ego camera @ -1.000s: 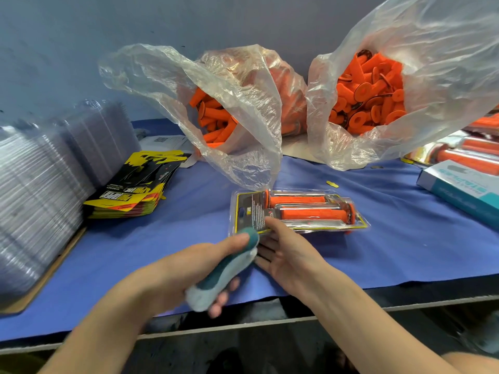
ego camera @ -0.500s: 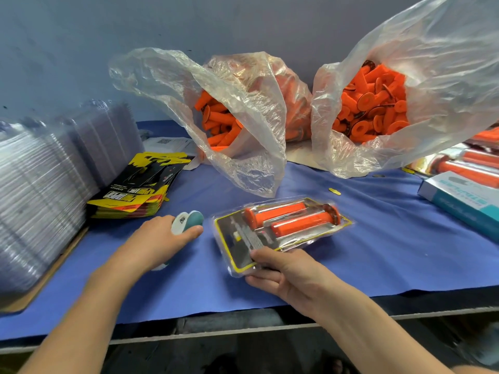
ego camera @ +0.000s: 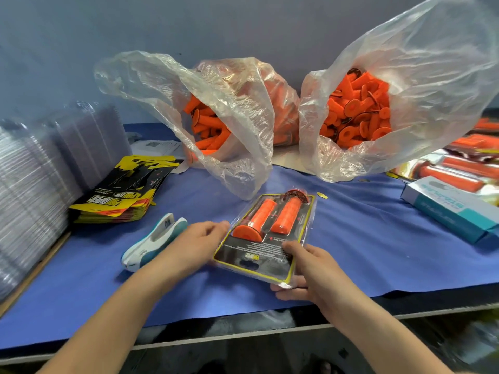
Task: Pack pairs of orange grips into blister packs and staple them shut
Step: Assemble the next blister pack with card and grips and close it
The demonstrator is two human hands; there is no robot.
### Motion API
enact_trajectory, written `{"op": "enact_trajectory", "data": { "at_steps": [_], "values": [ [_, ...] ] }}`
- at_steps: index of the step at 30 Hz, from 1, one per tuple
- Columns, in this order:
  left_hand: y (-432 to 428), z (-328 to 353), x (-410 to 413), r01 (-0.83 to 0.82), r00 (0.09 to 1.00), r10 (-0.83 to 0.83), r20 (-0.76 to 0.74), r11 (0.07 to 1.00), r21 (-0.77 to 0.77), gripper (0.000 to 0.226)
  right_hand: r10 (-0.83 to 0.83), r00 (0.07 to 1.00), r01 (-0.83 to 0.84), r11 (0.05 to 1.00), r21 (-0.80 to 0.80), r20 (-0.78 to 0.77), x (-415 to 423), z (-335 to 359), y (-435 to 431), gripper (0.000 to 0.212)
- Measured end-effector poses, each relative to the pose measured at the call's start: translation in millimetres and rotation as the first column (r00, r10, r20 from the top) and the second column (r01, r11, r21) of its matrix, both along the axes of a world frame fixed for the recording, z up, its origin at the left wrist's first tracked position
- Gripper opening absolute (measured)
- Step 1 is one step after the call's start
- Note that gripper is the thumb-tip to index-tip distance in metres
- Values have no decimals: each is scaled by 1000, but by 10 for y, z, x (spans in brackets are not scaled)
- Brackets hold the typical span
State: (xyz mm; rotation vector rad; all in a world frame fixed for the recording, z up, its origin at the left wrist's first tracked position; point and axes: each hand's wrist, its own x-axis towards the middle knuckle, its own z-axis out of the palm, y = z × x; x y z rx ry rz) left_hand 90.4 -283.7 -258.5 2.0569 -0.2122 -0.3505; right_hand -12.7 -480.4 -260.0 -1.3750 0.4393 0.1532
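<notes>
Stapler (ego camera: 154, 242) lay released on the cloth (ego camera: 364, 238). The left hand (ego camera: 197, 244), fingers loose, had moved to touch the pack (ego camera: 266, 238). The pack, holding two grips (ego camera: 270, 217), had been turned lengthwise, its near corner pinched by the right hand (ego camera: 307, 268). Stapling judged finished.

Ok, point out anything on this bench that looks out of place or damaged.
Nothing looks damaged. One yellow scrap lies loose on the blue cloth just past the blister pack, like stray litter.

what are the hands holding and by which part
The right hand grips the blister pack by its near end; the left hand touches its left edge.
</notes>
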Motion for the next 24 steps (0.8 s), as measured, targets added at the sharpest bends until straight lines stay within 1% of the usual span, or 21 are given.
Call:
{"op": "enact_trajectory", "data": {
  "at_steps": [1,3,6,8,12,13,15,16,18,20,22,24],
  "values": [
    [-43,-17,-13,31,998,-33,-55,999,-30,38,21,1000,-21,1000,-15,-14,0,12,-22,28],
    [-106,-32,-25,42,991,-52,-126,996,-82,34,19,1000,-20,999,-34,-17,1,22,-73,27],
    [-139,-37,-21,72,985,-79,-152,996,-51,27,-38,998,39,999,-9,42,2,28,-145,22],
    [-130,-29,-14,84,974,-96,-204,994,-64,23,-46,998,46,999,-6,51,-7,22,-172,21],
    [-47,20,-31,111,921,-168,-353,978,-176,11,-32,999,32,998,-46,2,-16,-17,-207,16],
    [-22,36,-40,121,913,-180,-367,976,-180,14,-16,1000,15,998,-64,-12,-16,-22,-218,16],
    [20,39,-47,139,909,-186,-372,979,-151,26,23,999,-26,994,-102,-37,-13,-38,-237,18],
    [27,37,-56,142,912,-184,-366,980,-139,24,42,998,-47,992,-119,-45,-11,-47,-241,20],
    [27,24,-76,130,918,-172,-359,982,-137,12,59,997,-67,987,-144,-56,-8,-64,-242,23],
    [12,28,-101,100,924,-144,-354,985,-139,8,42,998,-50,983,-175,-48,0,-81,-231,23],
    [-17,43,-127,90,930,-134,-342,986,-141,11,-1,1000,-3,973,-229,-17,2,-87,-206,18],
    [-61,63,-165,123,936,-155,-315,985,-118,17,-43,999,45,954,-298,13,-5,-95,-184,14]
  ]
}}
